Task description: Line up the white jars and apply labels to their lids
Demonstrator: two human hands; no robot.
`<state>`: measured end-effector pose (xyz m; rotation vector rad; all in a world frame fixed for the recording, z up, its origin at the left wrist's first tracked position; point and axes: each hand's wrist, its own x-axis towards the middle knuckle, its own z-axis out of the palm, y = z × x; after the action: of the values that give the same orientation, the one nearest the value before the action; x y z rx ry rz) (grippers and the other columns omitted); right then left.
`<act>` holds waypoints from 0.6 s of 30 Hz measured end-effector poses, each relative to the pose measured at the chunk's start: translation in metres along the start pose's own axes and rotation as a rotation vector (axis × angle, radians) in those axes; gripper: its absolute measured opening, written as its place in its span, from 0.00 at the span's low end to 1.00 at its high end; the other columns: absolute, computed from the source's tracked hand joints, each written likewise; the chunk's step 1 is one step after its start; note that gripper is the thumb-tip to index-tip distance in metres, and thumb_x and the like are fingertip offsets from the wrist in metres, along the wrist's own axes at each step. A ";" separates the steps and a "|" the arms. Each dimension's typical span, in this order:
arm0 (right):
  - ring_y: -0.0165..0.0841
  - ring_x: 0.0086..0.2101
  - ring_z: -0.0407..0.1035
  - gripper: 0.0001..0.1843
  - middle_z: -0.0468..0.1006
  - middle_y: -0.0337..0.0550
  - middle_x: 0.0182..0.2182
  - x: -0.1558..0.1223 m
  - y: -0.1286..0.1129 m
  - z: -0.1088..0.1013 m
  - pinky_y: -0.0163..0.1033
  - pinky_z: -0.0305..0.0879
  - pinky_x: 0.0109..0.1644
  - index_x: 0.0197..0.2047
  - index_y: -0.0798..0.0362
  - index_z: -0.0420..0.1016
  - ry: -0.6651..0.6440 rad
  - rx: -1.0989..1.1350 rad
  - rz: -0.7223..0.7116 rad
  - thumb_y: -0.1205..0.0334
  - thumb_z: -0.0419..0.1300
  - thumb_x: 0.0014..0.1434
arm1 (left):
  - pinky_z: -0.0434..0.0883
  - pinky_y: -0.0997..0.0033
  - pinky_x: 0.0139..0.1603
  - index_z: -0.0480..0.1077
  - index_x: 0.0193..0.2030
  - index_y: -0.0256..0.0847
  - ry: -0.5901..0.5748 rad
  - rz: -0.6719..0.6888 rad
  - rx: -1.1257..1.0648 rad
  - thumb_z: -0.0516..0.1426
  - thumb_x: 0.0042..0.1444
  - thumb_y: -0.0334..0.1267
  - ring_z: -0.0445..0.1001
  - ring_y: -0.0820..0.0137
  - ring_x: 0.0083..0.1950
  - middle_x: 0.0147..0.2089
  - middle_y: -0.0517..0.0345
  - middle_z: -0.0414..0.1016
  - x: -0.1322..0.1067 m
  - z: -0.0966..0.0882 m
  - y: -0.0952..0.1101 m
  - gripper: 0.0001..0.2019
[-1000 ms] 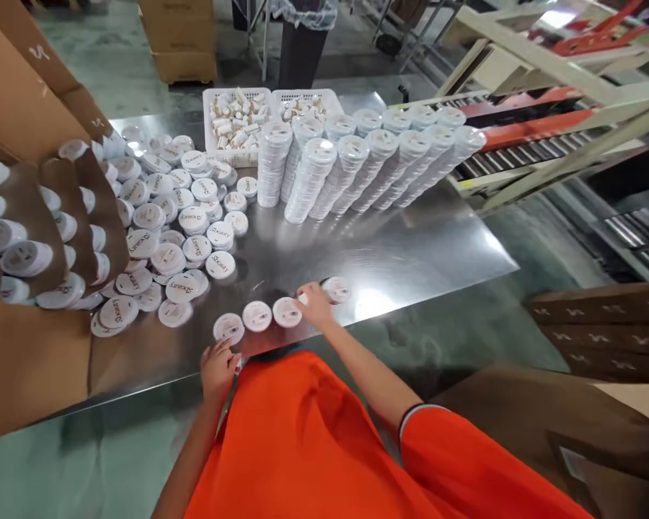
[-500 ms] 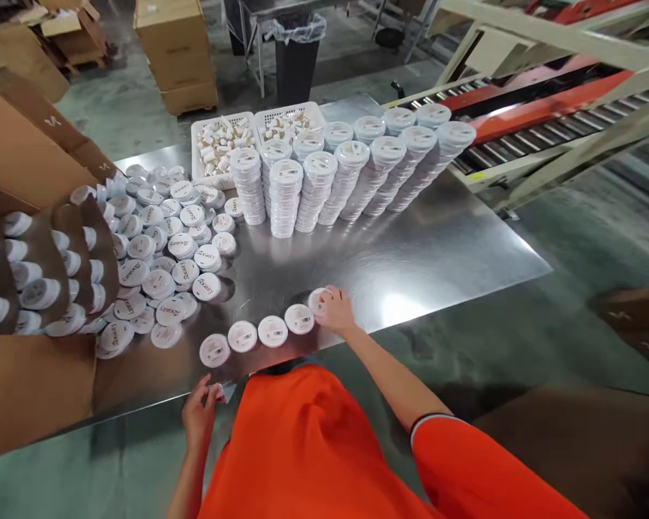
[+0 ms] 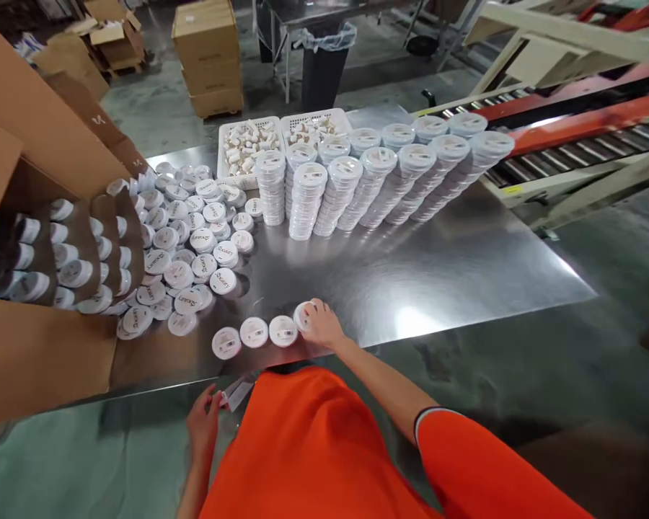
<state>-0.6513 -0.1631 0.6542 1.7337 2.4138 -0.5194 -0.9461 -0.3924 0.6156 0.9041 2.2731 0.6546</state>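
Note:
My right hand [image 3: 321,326] rests on the rightmost round white tin [image 3: 303,316] of a short row near the front edge of the steel table [image 3: 443,267], its fingers curled over the lid. Three more labelled tins [image 3: 254,332] lie in that row to its left. My left hand [image 3: 205,422] is below the table's front edge, its fingers pinched on a small white strip of labels [image 3: 236,393]. An orange garment covers my chest and right shoulder.
A heap of loose white tins [image 3: 181,245] spreads across the table's left. An open cardboard box [image 3: 43,346] with dividers holds more. Leaning stacks of tins [image 3: 368,180] and two white baskets [image 3: 249,144] stand at the back. A roller conveyor [image 3: 573,144] runs on the right.
My right hand has slid left onto the end tin of the row. My left hand has dropped from the table's edge to below it, now holding the label strip. The view has shifted.

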 end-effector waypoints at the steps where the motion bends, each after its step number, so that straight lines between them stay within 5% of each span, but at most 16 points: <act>1: 0.46 0.54 0.63 0.30 0.64 0.55 0.61 -0.001 -0.009 -0.001 0.44 0.62 0.54 0.56 0.52 0.68 0.017 0.019 -0.023 0.54 0.66 0.51 | 0.74 0.51 0.54 0.72 0.22 0.45 -0.009 -0.020 -0.026 0.52 0.50 0.59 0.79 0.51 0.52 0.51 0.46 0.81 -0.002 -0.001 -0.003 0.21; 9: 0.50 0.56 0.63 0.34 0.61 0.59 0.65 0.001 -0.057 0.008 0.48 0.63 0.56 0.59 0.53 0.69 -0.084 -0.068 -0.140 0.54 0.68 0.50 | 0.72 0.52 0.54 0.71 0.20 0.46 -0.043 -0.097 -0.090 0.52 0.49 0.59 0.78 0.52 0.52 0.54 0.46 0.80 -0.011 -0.009 -0.016 0.20; 14: 0.58 0.68 0.45 0.39 0.55 0.66 0.69 0.002 -0.091 -0.001 0.64 0.46 0.66 0.58 0.56 0.70 0.030 -0.155 -0.246 0.42 0.69 0.49 | 0.72 0.54 0.52 0.72 0.21 0.45 -0.050 -0.119 -0.097 0.51 0.50 0.59 0.78 0.53 0.50 0.55 0.46 0.79 -0.016 -0.012 -0.027 0.22; 18: 0.57 0.66 0.50 0.40 0.59 0.68 0.67 0.019 -0.145 0.016 0.67 0.35 0.68 0.59 0.57 0.69 -0.008 -0.195 -0.388 0.46 0.71 0.47 | 0.73 0.52 0.52 0.71 0.19 0.45 -0.031 -0.121 -0.119 0.51 0.50 0.60 0.78 0.51 0.51 0.54 0.45 0.80 -0.021 -0.018 -0.033 0.23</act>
<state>-0.7954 -0.1924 0.6629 1.1906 2.7009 -0.3120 -0.9602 -0.4327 0.6146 0.7093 2.2162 0.7080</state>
